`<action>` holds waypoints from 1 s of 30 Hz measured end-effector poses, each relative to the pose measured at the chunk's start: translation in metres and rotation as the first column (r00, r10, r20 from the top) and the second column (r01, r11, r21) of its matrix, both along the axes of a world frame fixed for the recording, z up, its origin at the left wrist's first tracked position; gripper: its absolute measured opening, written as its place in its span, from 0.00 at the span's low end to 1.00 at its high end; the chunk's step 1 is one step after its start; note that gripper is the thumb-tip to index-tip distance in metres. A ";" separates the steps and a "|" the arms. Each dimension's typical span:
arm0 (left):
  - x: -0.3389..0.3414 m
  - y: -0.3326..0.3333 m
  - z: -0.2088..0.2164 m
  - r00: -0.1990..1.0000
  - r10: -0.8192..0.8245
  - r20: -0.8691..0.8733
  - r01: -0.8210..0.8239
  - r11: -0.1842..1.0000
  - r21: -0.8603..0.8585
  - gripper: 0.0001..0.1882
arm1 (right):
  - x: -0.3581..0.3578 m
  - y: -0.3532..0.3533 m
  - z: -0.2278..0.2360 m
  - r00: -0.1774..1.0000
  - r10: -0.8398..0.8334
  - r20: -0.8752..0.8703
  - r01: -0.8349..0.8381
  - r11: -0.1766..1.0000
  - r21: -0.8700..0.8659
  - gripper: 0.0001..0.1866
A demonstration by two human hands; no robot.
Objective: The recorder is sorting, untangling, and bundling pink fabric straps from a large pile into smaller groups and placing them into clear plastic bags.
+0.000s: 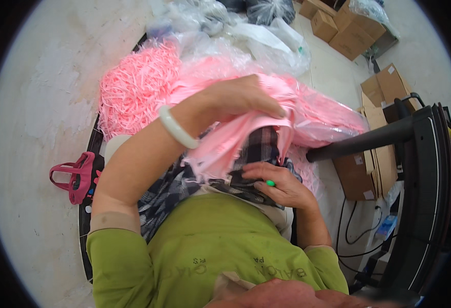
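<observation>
My left hand [241, 96], with a pale bracelet on its wrist, is closed over a bunch of pink paper strips [220, 149]. The strips hang down over my lap, their lower ends loose and frayed. Below and to the right, my right hand [284, 187] is close to my lap with its fingers bent. A small bright green end [270, 183] pokes out between its thumb and fingers; the rest of that thing is hidden. Dark checked cloth [259, 146] covers my lap.
A heap of crinkled pink paper shreds [138, 87] lies ahead on the left. Clear plastic bags [277, 43] are behind it. Cardboard boxes [356, 174], a black machine frame [420, 174] and cables stand on the right. A pink-handled bag [79, 177] is on the left.
</observation>
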State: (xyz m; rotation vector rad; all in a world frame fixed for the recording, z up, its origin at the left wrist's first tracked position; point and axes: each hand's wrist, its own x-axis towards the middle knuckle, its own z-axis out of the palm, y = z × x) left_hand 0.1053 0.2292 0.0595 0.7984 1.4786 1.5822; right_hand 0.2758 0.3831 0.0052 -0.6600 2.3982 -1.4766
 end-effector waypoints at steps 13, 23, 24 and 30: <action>0.017 0.005 0.089 0.985 -0.153 -0.082 0.153 0.988 -0.008 0.17 | -0.107 0.045 -0.013 0.680 -0.310 -0.665 0.600 0.756 0.261 0.15; 0.029 -0.100 0.093 0.948 -0.133 -0.289 0.077 0.977 -0.198 0.21 | -0.020 0.067 0.040 0.772 -0.402 -0.491 0.518 0.847 0.121 0.16; 0.034 -0.114 0.086 0.972 -0.145 -0.187 0.108 0.975 -0.194 0.24 | 0.010 0.098 0.005 0.689 -0.137 -0.712 0.441 0.858 0.261 0.24; 0.070 -0.199 -0.011 0.983 -0.040 0.178 0.112 0.900 -0.421 0.30 | 0.068 0.044 0.031 0.965 0.113 0.238 -0.213 0.865 0.453 0.11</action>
